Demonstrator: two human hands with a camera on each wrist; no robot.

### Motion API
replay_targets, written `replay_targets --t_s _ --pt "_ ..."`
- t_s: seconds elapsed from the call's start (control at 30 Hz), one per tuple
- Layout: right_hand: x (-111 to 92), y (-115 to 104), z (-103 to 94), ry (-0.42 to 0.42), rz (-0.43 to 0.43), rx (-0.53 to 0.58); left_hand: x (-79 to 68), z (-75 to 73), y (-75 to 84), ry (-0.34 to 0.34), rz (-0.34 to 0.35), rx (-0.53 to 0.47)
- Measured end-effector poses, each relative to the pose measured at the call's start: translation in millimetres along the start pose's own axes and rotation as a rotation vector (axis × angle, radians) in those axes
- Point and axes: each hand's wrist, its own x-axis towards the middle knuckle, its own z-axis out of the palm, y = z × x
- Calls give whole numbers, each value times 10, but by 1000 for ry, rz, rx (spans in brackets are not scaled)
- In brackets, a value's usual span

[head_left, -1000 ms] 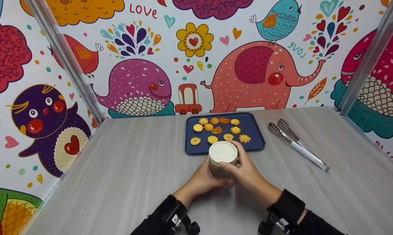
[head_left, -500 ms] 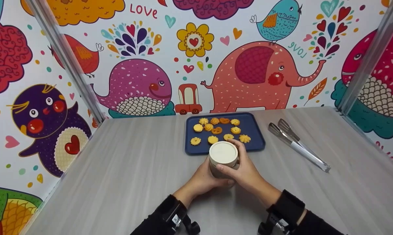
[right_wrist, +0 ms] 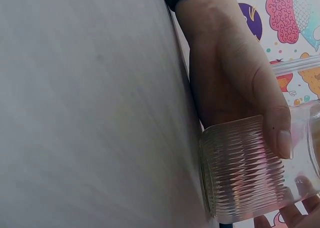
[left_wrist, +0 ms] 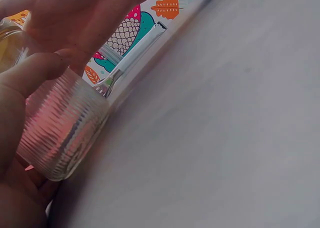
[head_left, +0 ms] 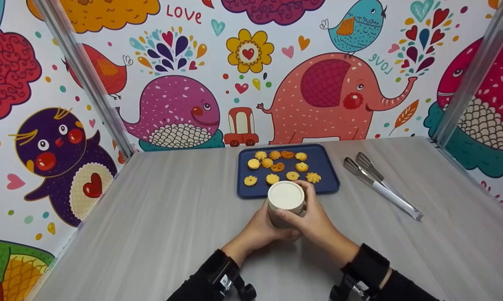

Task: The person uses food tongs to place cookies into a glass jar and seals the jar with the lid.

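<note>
A clear ribbed jar (left_wrist: 70, 128) with a round cream lid (head_left: 286, 195) stands in front of me in the head view, just short of the cookie tray. My left hand (head_left: 261, 225) grips the jar's body low down, its thumb crossing the near side. Higher up, my right hand (head_left: 314, 215) holds the jar around the lid, with its thumb at the front edge and fingers behind. The right wrist view shows the left thumb (right_wrist: 280, 130) lying across the ribbed glass. The jar's base is close over the grey table (head_left: 167, 234).
Beyond the jar lies a dark blue tray (head_left: 328, 184) with several cookies (head_left: 313, 177) and pretzel-shaped ones spread on it. Silver tongs (head_left: 385, 188) rest to its right. Wall panels with animal drawings (head_left: 322, 100) border the table at the back and sides.
My right thumb has shifted slightly left along the front of the lid, while the fingertips behind it have slid a little right. The left hand and jar keep their place.
</note>
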Motion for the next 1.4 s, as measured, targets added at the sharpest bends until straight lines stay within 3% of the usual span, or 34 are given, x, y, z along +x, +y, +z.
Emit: replay_targets --t_s 0.9,1.1,1.4 --pt "8 22 -39 -26 -21 36 -15 -6 -13 0 27 -13" --pt "25 41 -36 -38 -62 26 -12 -1 -6 -1 23 -20" --pt "13 23 -21 -21 -43 -15 -7 5 2 -4 33 -17"
